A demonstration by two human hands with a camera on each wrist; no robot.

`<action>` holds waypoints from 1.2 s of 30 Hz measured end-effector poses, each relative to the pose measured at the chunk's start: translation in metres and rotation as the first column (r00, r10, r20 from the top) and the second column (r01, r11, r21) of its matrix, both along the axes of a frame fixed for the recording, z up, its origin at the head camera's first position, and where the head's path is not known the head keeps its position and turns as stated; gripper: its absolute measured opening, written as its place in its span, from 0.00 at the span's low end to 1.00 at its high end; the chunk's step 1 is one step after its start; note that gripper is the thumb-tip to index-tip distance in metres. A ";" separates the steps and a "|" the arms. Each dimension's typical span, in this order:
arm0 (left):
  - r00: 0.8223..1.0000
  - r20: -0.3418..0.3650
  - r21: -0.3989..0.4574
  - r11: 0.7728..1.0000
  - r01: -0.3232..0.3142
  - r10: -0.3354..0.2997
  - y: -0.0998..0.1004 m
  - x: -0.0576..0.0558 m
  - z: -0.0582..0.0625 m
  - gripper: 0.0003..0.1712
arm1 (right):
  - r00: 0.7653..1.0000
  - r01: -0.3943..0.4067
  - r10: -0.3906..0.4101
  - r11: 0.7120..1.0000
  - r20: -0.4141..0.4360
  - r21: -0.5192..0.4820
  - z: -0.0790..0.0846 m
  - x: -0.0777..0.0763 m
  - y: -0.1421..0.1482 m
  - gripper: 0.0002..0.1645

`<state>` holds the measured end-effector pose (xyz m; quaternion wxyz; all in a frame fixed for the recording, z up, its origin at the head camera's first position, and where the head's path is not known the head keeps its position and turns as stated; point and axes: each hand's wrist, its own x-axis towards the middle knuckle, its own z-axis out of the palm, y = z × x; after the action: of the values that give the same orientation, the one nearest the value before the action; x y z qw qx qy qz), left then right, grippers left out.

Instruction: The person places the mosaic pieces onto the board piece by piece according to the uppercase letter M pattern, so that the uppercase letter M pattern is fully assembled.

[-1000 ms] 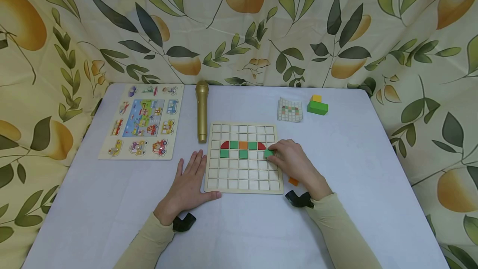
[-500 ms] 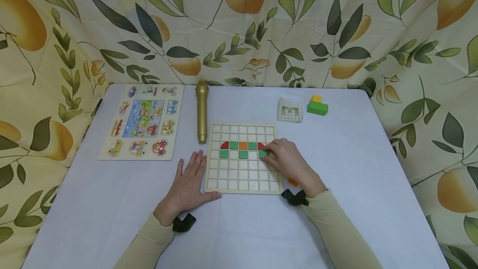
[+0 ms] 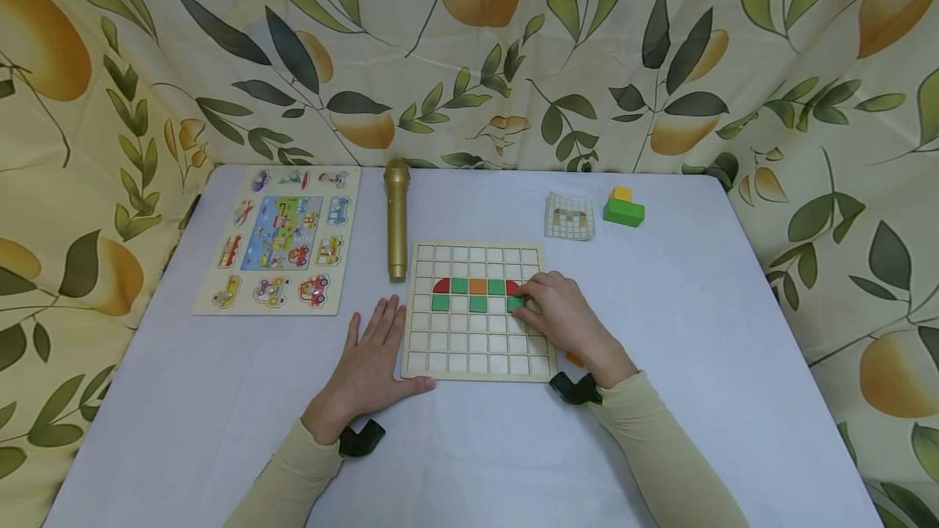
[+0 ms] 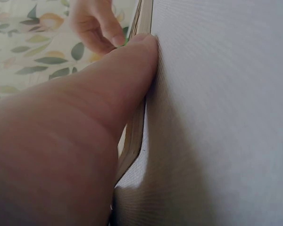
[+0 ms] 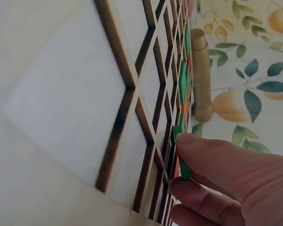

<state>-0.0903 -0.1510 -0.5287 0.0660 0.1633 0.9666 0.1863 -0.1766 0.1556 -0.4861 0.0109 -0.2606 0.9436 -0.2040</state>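
A wooden grid board [image 3: 459, 373] lies mid-table, with red, green and orange tiles set in a row and two green tiles below that row. My right hand [image 3: 568, 312] pinches a green square tile [image 5: 183, 162] between thumb and fingers, right at a cell below the red tile [image 3: 512, 288] on the right end. In the right wrist view the tile is tilted against the cell walls. My left hand [image 3: 374, 369] lies flat with fingers spread along the board's left side, its thumb [image 4: 141, 47] at the near corner edge.
An orange tile [image 3: 575, 358] lies beside the board, partly under the right wrist. Behind stand a pattern card [image 3: 569, 217], a green block [image 3: 623, 212] and a yellow block [image 3: 621, 193]. Left are a gold microphone [image 3: 397, 222] and a vehicle puzzle board [image 3: 205, 300].
My right hand has moved left with the green tile, from the board's right border to the cell under the red tile. My left hand has stayed in place.
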 end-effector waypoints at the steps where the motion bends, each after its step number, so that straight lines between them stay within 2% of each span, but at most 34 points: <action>1: 1.000 0.001 0.000 1.000 0.000 0.000 0.000 0.000 0.000 0.70 | 1.000 -0.001 0.001 1.000 -0.002 0.000 0.000 0.000 0.000 0.16; 14: 1.000 -0.013 0.000 1.000 0.009 -0.009 -0.001 0.001 0.000 0.69 | 0.999 0.020 -0.020 1.000 0.042 0.008 0.000 0.001 -0.001 0.16; 23: 1.000 -0.006 -0.005 1.000 0.013 -0.013 -0.001 0.000 0.001 0.69 | 0.995 0.087 -0.085 0.995 0.053 -0.040 0.004 0.004 0.019 0.15; 36: 1.000 -0.005 0.004 1.000 0.009 -0.009 0.000 0.000 0.002 0.69 | 0.983 0.165 -0.162 0.986 0.083 -0.032 0.001 0.028 0.054 0.17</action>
<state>-0.0905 -0.1509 -0.5268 0.0642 0.1684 0.9656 0.1876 -0.1485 0.2099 -0.4849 0.0268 -0.1743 0.9565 -0.2325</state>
